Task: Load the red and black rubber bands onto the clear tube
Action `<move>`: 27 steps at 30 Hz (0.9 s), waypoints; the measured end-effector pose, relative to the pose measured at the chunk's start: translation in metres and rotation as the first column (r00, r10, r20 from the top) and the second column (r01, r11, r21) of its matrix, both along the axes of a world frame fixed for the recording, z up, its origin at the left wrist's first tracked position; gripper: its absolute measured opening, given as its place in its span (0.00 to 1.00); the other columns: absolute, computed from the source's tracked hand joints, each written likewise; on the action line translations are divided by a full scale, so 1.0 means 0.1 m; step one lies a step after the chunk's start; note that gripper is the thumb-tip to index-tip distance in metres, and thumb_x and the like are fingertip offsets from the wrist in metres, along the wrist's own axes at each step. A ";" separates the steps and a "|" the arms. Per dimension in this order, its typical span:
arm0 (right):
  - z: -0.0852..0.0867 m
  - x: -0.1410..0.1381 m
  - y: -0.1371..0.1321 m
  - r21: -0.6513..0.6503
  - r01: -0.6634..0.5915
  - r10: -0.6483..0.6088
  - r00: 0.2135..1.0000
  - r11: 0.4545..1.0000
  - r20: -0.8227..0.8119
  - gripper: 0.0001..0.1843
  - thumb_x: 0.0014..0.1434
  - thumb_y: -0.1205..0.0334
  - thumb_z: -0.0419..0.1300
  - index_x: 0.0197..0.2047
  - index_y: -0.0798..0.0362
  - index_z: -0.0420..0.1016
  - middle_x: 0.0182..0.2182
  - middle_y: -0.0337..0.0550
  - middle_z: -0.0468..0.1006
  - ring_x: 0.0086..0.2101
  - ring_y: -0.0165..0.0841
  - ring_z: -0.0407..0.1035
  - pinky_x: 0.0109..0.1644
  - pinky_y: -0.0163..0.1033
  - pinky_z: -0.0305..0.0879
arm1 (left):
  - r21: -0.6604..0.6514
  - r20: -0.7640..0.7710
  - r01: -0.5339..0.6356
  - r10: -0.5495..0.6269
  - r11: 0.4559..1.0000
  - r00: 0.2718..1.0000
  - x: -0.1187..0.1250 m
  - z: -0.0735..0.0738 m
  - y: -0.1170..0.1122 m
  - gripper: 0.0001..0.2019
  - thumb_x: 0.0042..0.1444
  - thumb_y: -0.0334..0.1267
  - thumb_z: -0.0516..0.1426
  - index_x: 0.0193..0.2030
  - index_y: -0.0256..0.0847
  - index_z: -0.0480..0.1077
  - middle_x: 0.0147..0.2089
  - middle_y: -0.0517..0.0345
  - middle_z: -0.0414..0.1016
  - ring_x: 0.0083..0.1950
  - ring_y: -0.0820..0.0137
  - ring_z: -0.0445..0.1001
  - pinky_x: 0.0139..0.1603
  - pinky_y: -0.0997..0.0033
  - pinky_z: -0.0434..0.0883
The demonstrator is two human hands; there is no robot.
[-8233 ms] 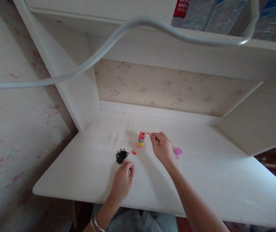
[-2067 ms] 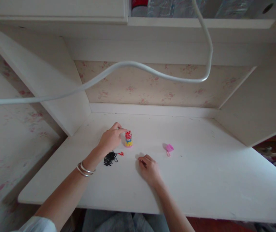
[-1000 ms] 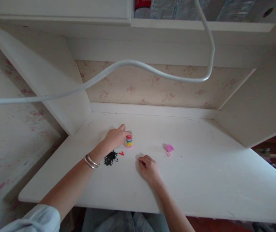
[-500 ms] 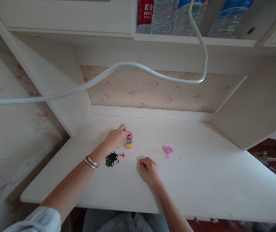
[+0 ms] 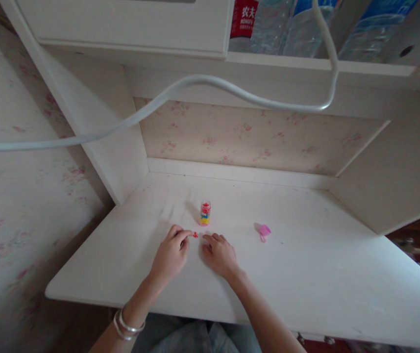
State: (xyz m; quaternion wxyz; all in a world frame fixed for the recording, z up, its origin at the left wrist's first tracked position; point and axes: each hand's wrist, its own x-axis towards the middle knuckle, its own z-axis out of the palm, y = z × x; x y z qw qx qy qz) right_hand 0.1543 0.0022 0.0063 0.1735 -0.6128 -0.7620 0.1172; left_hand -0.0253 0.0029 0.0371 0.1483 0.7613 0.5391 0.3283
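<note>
My left hand (image 5: 171,250) is low over the desk, index finger stretched to a small red band-like piece (image 5: 195,235) on the desktop. The fingertip seems to touch the piece; no grip on it shows. Just right of it rests my right hand (image 5: 220,254), fingers loosely bent and tips near the surface, with nothing visible in them. Behind both hands stands a small clear jar (image 5: 205,214), upright and uncovered, with red, blue and yellow contents. A pink cap with a loop (image 5: 264,230) lies farther right. The pile of black bands is hidden behind my left hand.
A white cable (image 5: 210,80) crosses in front of the upper view. Water bottles (image 5: 268,29) stand on the shelf above the white desk (image 5: 323,274). White side panels and a flowered back wall (image 5: 246,131) enclose the desktop.
My left hand has left the jar and come down toward me, to the red piece, covering the black bands. My right hand has shifted slightly, its fingers less curled. The view has turned a little left.
</note>
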 end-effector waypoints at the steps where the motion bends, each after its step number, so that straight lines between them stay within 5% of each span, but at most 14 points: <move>1: 0.01 -0.06 0.04 0.005 -0.016 0.016 1.000 1.000 0.021 0.17 0.60 0.60 0.52 0.51 0.44 0.71 0.40 0.41 0.75 0.41 0.35 0.67 0.40 0.35 0.59 | -0.028 0.041 0.007 -0.006 1.000 0.999 0.01 -0.12 -0.11 0.13 0.58 0.32 0.48 0.45 0.44 0.71 0.43 0.55 0.68 0.41 0.71 0.72 0.44 0.71 0.70; 4: 0.02 -0.22 0.16 -0.002 -0.028 0.028 0.998 1.000 0.065 0.15 0.62 0.57 0.50 0.49 0.44 0.73 0.41 0.42 0.74 0.42 0.35 0.66 0.41 0.36 0.59 | -0.110 0.120 0.044 -0.030 0.993 0.992 0.03 -0.40 -0.39 0.12 0.58 0.31 0.49 0.42 0.43 0.71 0.40 0.55 0.70 0.40 0.70 0.73 0.43 0.71 0.71; 7: 0.02 -0.30 0.26 -0.005 -0.020 0.021 0.996 1.000 0.090 0.16 0.65 0.57 0.46 0.42 0.46 0.75 0.41 0.43 0.74 0.43 0.34 0.65 0.41 0.36 0.59 | -0.137 0.149 0.038 -0.018 0.990 0.989 0.04 -0.52 -0.52 0.11 0.59 0.30 0.48 0.40 0.43 0.71 0.39 0.55 0.70 0.40 0.70 0.73 0.43 0.70 0.70; 27: 0.06 0.15 0.06 0.045 0.034 -0.034 0.999 0.998 0.011 0.18 0.66 0.59 0.47 0.32 0.49 0.76 0.33 0.41 0.72 0.34 0.29 0.68 0.36 0.32 0.58 | -0.263 -0.084 -0.021 -0.002 0.965 0.996 0.15 -0.37 -0.43 0.11 0.60 0.34 0.48 0.45 0.46 0.69 0.48 0.57 0.72 0.42 0.71 0.75 0.43 0.74 0.70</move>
